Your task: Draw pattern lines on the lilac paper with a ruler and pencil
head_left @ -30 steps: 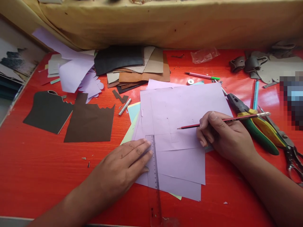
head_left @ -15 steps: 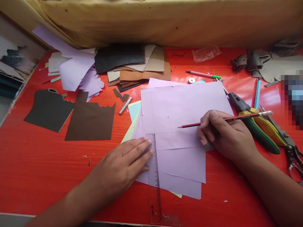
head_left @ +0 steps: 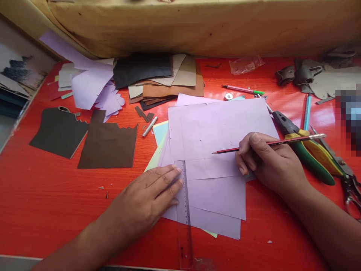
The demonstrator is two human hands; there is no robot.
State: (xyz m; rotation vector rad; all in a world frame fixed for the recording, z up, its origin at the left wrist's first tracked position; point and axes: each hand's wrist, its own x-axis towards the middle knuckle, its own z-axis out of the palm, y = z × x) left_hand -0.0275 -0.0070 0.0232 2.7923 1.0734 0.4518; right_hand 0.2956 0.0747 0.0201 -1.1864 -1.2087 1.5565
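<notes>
A clear plastic ruler (head_left: 184, 226) lies nearly upright in the view, its top end over lavender paper (head_left: 222, 116) that carries faint pencil lines. With fingers close together, my left hand (head_left: 153, 192) holds the ruler against the sheets near its upper end; the thumb is partly hidden. My right hand (head_left: 270, 162) is closed around a red and black pencil (head_left: 228, 150). The pencil's point faces left above the paper, and I cannot tell whether it touches. More lavender sheets and a green sheet (head_left: 156, 154) lie beneath the top one.
The red table (head_left: 70, 214) bears a brown leather piece (head_left: 108, 145) and a dark one (head_left: 60, 131) at left. A leather stack (head_left: 143, 69) sits at the back. Green-and-yellow pliers (head_left: 304, 146) and scissors (head_left: 349, 188) lie beside my right forearm. A silver tube (head_left: 150, 126) rests near the paper.
</notes>
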